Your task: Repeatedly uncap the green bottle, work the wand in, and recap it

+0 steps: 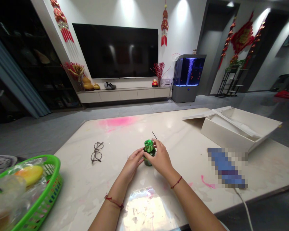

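Observation:
A small dark green bottle (147, 161) with a shiny metallic green cap (148, 146) stands upright near the middle of the marble-look table (115, 138). My left hand (133, 162) closes on its left side with the fingertips. From the right, my right hand (161, 156) grips the body, thumb across the front and fingers behind. Part of the bottle is hidden by my fingers. Just beyond the right hand, a thin dark stick (154, 135) shows; what it belongs to I cannot tell.
Glasses (97, 152) lie to the left. A green basket (55, 170) with bagged items sits at the near left. An open white box (226, 134) stands at the back right, near a pixelated blue object (226, 168) with a white cable (244, 205). Pink stains (119, 121) mark the table.

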A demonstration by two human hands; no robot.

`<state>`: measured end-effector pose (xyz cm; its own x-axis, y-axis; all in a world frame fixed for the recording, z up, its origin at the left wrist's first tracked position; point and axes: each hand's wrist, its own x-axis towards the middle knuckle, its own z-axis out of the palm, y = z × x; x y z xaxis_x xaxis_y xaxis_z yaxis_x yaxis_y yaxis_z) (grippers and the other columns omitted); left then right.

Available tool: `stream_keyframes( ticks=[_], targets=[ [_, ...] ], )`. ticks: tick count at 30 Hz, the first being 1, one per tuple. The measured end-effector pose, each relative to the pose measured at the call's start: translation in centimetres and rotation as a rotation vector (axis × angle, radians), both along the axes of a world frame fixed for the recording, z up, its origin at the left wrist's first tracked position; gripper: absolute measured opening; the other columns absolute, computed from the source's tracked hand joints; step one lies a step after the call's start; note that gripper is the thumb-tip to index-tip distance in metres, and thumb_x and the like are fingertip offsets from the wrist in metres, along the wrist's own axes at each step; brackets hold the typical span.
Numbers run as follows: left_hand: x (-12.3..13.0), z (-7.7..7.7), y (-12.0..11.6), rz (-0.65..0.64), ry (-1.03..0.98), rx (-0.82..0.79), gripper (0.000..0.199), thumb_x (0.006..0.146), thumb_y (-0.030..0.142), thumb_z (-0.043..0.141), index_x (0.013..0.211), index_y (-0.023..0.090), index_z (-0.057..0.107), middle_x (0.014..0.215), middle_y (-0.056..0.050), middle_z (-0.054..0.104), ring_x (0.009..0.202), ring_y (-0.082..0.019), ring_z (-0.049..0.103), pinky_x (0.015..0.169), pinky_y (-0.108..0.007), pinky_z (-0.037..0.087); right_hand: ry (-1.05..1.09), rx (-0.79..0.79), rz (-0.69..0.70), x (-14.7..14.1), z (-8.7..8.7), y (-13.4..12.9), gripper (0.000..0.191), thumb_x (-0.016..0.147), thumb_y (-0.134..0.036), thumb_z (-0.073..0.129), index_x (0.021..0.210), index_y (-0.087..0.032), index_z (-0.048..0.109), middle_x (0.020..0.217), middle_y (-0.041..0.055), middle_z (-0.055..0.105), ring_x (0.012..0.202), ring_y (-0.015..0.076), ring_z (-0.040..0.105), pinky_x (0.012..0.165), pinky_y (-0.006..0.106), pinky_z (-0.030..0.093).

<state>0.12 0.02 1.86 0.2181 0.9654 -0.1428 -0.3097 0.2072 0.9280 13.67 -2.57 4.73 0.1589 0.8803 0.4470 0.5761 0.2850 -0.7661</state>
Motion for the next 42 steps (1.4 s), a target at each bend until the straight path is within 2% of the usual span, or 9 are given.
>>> stream_keyframes(
  ticks=[4,8,15,21,24,30,33,37,42],
  targets=[
    [-0.1,-0.2,0.1,-0.006,-0.009,-0.002,0.035,0.067,0.033,0.070,0.098,0.019,0.064,0.117,-0.009,0.059,0.111,-0.022,0.052,0.096,-0.034,0.038,0.007,0.031,-0.123,-1.1,-0.1,-0.2,0.038,0.070,-0.029,0.060,0.104,-0.018,0.050,0.098,0.0091,0.057,0.096,0.0238,0.051,0.086,0.038,0.041],
    [-0.1,-0.3,0.2,-0.001,-0.008,-0.003,0.036,0.065,0.034,0.070,0.097,0.018,0.064,0.116,-0.009,0.060,0.108,-0.022,0.054,0.096,-0.034,0.038,0.024,0.025,-0.132,-1.4,-0.2,0.0,0.030,0.070,-0.027,0.058,0.099,-0.019,0.052,0.094,0.0074,0.058,0.092,0.0229,0.052,0.084,0.037,0.042],
    [0.0,-0.4,0.2,0.006,0.015,-0.008,0.038,0.065,0.035,0.070,0.099,0.019,0.064,0.113,-0.009,0.061,0.106,-0.022,0.055,0.095,-0.035,0.038,0.010,0.002,-0.047,-0.5,-0.3,0.3,0.035,0.070,-0.026,0.058,0.104,-0.019,0.053,0.099,0.0075,0.060,0.095,0.0230,0.052,0.086,0.038,0.041],
    [-0.1,-0.3,0.3,0.005,0.038,-0.009,0.043,0.064,0.036,0.070,0.103,0.018,0.063,0.113,-0.010,0.062,0.108,-0.023,0.054,0.096,-0.036,0.037,0.068,-0.073,0.189,1.1,0.4,1.4,0.040,0.067,-0.021,0.057,0.107,-0.021,0.055,0.103,0.0037,0.062,0.094,0.0187,0.055,0.082,0.034,0.045],
    [0.0,-0.3,0.2,0.003,0.046,-0.007,0.045,0.064,0.036,0.071,0.104,0.018,0.062,0.114,-0.011,0.061,0.108,-0.024,0.054,0.096,-0.037,0.037,0.095,-0.116,0.237,1.6,0.6,1.6,0.047,0.066,-0.021,0.057,0.113,-0.022,0.054,0.108,0.0032,0.062,0.094,0.0180,0.056,0.081,0.034,0.046],
    [0.0,-0.2,0.2,0.006,0.030,-0.008,0.044,0.063,0.035,0.071,0.102,0.018,0.062,0.117,-0.011,0.059,0.110,-0.025,0.052,0.097,-0.037,0.037,0.094,-0.120,0.192,1.3,0.1,1.2,0.063,0.064,-0.023,0.060,0.125,-0.019,0.044,0.112,0.0083,0.058,0.100,0.0207,0.053,0.084,0.035,0.045],
    [-0.1,-0.3,0.2,0.009,0.029,-0.007,0.043,0.063,0.035,0.071,0.102,0.018,0.062,0.118,-0.010,0.059,0.112,-0.025,0.051,0.097,-0.037,0.037,0.116,-0.075,0.117,0.7,-0.1,1.0,0.066,0.063,-0.030,0.063,0.124,-0.017,0.042,0.118,0.0108,0.053,0.096,0.0207,0.054,0.084,0.036,0.046],
    [0.0,-0.2,0.1,0.013,0.019,-0.001,0.042,0.063,0.034,0.072,0.100,0.017,0.062,0.117,-0.010,0.059,0.111,-0.025,0.051,0.096,-0.037,0.037,0.108,-0.017,0.003,-0.1,-0.3,0.9,0.057,0.063,-0.031,0.064,0.115,-0.017,0.046,0.109,0.0104,0.055,0.094,0.0213,0.054,0.084,0.037,0.045],
    [0.1,0.0,0.0,0.023,0.037,-0.002,0.040,0.063,0.035,0.071,0.099,0.018,0.063,0.114,-0.009,0.060,0.109,-0.024,0.052,0.095,-0.036,0.038,0.089,-0.017,-0.009,-0.1,-0.4,1.1,0.039,0.064,-0.025,0.063,0.101,-0.019,0.051,0.094,0.0058,0.059,0.090,0.0206,0.055,0.080,0.036,0.046]
  ],
)
